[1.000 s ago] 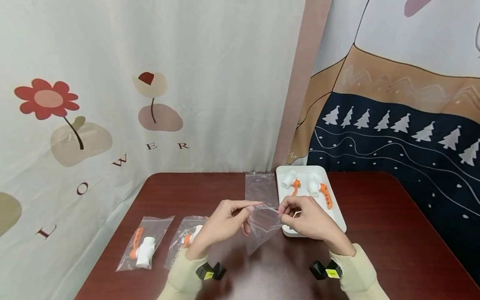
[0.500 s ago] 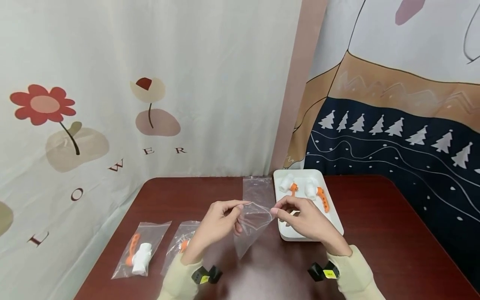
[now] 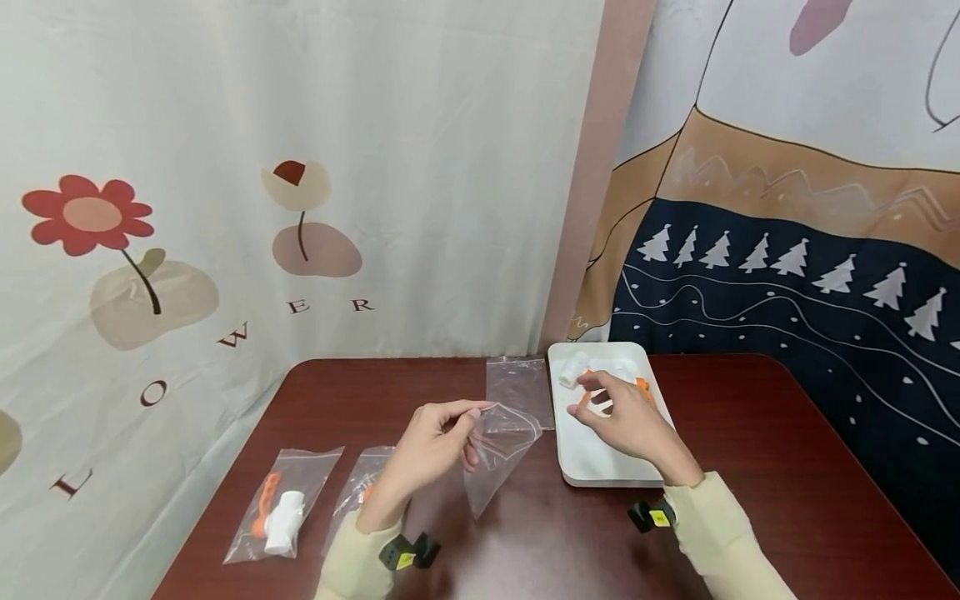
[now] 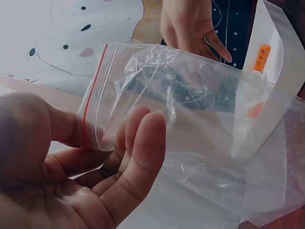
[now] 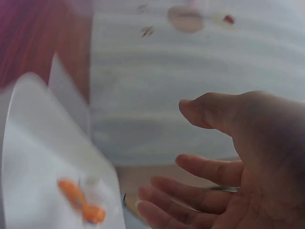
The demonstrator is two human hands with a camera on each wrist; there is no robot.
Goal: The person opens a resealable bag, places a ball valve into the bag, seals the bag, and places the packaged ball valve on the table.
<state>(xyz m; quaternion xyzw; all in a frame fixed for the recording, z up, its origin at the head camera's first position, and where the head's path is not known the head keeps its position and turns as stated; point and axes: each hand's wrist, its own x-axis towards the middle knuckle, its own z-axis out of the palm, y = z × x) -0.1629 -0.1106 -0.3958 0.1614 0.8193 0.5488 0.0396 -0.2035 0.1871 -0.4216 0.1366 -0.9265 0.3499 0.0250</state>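
Observation:
My left hand (image 3: 431, 446) pinches the top edge of a clear zip-lock bag (image 3: 498, 462), which hangs with its mouth partly spread. In the left wrist view the bag's red-lined zip (image 4: 93, 95) lies between thumb and fingers, and no item shows inside. My right hand (image 3: 626, 425) hovers over the white tray (image 3: 600, 473), thumb and fingers apart and holding nothing. Two white plastic fittings with orange handles, like small valves, lie in the tray: one white body (image 3: 573, 369) at the left, one orange handle (image 3: 644, 389) partly hidden behind my hand.
Another flat zip-lock bag (image 3: 517, 387) lies beside the tray's left side. On the left of the brown table (image 3: 525, 558) lie a bagged valve (image 3: 283, 521) and a second bag (image 3: 360, 479), partly covered by my left forearm. Printed curtains (image 3: 450, 208) hang behind.
My right hand has let go of the bag's edge and moved right, over the tray. My left hand still holds the bag, in nearly the same place.

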